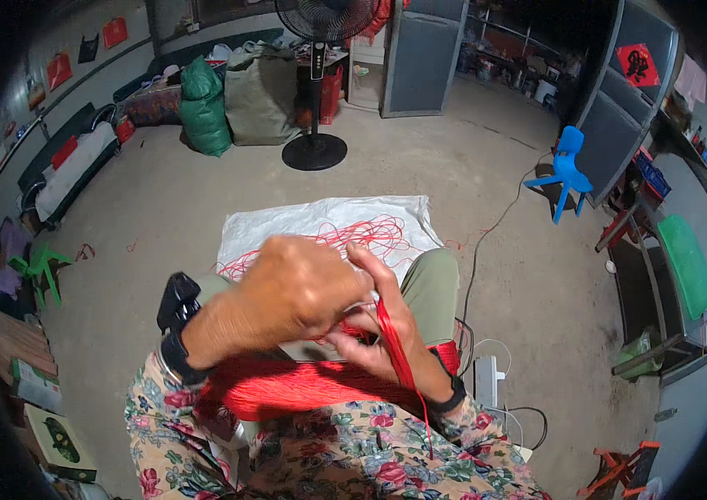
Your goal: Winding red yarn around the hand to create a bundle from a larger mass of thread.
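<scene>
Both hands meet above my lap. My left hand (295, 283) is closed like a fist, slightly blurred, its knuckles up; whatever its fingers grip is hidden underneath. Touching it from the right, my right hand (383, 333) has bent fingers around a bundle of red cord (395, 346). That bundle runs from between the hands down across my right palm and wrist, with one strand trailing lower. A small whitish bit shows at the bundle's top. Across my lap lies a thick skein of red cord (287, 390). Loose red cord (370, 233) tangles on a white sheet (266, 223) beyond my knees.
A black standing fan (314, 152) and a green sack (203, 112) stand ahead. A blue chair (567, 171) is at the far right, a small green stool (41, 268) at the left. A white power strip (487, 382) with cables lies beside my right leg.
</scene>
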Available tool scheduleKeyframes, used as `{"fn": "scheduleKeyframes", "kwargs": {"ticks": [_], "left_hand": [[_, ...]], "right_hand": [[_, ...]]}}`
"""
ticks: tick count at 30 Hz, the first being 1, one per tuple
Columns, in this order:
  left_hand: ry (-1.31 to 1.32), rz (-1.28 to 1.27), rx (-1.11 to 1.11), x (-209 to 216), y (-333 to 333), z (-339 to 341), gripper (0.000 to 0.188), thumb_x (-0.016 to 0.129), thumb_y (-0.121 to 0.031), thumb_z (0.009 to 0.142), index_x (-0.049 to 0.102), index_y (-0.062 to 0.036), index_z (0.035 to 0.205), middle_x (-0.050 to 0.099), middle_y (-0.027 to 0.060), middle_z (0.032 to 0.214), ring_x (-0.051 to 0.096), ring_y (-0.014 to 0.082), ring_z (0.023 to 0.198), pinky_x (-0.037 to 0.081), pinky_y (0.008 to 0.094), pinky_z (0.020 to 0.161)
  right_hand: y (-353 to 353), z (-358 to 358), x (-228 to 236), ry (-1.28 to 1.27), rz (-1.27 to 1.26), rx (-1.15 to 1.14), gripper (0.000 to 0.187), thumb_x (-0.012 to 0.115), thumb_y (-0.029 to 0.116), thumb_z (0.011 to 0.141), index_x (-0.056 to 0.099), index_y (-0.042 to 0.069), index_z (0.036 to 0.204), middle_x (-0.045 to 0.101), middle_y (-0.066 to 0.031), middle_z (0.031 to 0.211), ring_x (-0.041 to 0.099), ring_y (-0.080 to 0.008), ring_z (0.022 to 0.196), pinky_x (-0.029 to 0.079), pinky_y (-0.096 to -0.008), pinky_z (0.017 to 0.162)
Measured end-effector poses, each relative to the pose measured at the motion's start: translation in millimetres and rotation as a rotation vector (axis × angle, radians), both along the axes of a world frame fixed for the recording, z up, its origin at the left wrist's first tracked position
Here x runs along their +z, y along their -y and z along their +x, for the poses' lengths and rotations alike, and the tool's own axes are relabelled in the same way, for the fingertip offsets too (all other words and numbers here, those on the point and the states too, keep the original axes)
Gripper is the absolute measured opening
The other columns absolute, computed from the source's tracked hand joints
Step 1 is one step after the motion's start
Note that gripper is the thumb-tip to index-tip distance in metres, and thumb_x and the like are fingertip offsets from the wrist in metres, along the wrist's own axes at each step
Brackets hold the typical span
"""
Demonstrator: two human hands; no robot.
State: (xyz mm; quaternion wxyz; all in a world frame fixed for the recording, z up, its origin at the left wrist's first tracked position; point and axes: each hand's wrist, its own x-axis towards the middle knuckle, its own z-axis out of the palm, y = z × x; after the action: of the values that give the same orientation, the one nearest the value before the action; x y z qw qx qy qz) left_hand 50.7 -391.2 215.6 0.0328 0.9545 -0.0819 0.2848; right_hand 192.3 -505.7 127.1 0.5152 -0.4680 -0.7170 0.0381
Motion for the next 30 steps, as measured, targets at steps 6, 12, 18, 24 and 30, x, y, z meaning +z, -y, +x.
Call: {"fn": "scheduleKeyframes", "kwargs": {"ticks": [6,12,18,24,30], "left_hand": [[0.169,-0.424,-0.058,-23.6,-32.1,26.3,0.013,0.066,-0.014,0.082,0.067,-0.0021,0.087,0.066,0.0081,0.076,0.063,0.0219,0.064,0.048,0.0313,0.056],[0.145,-0.521,-0.255,-137.1,18.0,42.6,0.02,0.058,-0.017,0.088,0.064,-0.0022,0.099,0.062,0.0102,0.066,0.061,0.0229,0.062,0.05,0.0341,0.065],[-0.398,-0.442,-0.275,-82.6,77.6,11.8,0.017,0.054,-0.012,0.083,0.047,-0.0035,0.07,0.05,0.0143,0.059,0.051,0.0296,0.051,0.037,0.0428,0.049],[-0.007,-0.051,-0.026,-7.6,16.5,-0.4,0.021,0.066,-0.012,0.064,0.056,-0.0086,0.081,0.051,0.0083,0.062,0.056,0.0287,0.058,0.044,0.04,0.051],[0.174,-0.405,0.019,-29.2,-39.2,12.2,0.011,0.068,-0.014,0.075,0.067,-0.0065,0.084,0.065,0.0091,0.071,0.064,0.0244,0.063,0.049,0.0343,0.056]], "right_hand": [[28.0,-13.9,33.8,-0.298,0.081,0.159,0.014,0.072,0.001,0.07,0.059,-0.001,0.075,0.023,-0.0258,0.145,0.049,-0.042,0.121,0.046,-0.047,0.094],[21.7,-25.6,54.0,-1.062,0.036,0.239,0.004,0.06,-0.002,0.078,0.061,-0.005,0.08,0.024,-0.0201,0.147,0.044,-0.0408,0.125,0.048,-0.051,0.09],[-32.1,33.7,-9.6,-0.018,0.192,-0.394,0.014,0.073,0.007,0.07,0.061,0.001,0.073,0.041,-0.022,0.135,0.044,-0.0378,0.124,0.037,-0.0501,0.098],[-0.2,-4.3,-19.4,0.008,-0.062,-0.137,0.016,0.074,0.007,0.067,0.063,0.002,0.078,0.039,-0.0228,0.138,0.044,-0.0397,0.122,0.039,-0.042,0.099],[31.5,-22.1,30.7,-0.155,-0.074,0.057,0.015,0.072,0.003,0.071,0.057,0.001,0.072,0.034,-0.0255,0.141,0.05,-0.0363,0.121,0.046,-0.0381,0.094]]}}
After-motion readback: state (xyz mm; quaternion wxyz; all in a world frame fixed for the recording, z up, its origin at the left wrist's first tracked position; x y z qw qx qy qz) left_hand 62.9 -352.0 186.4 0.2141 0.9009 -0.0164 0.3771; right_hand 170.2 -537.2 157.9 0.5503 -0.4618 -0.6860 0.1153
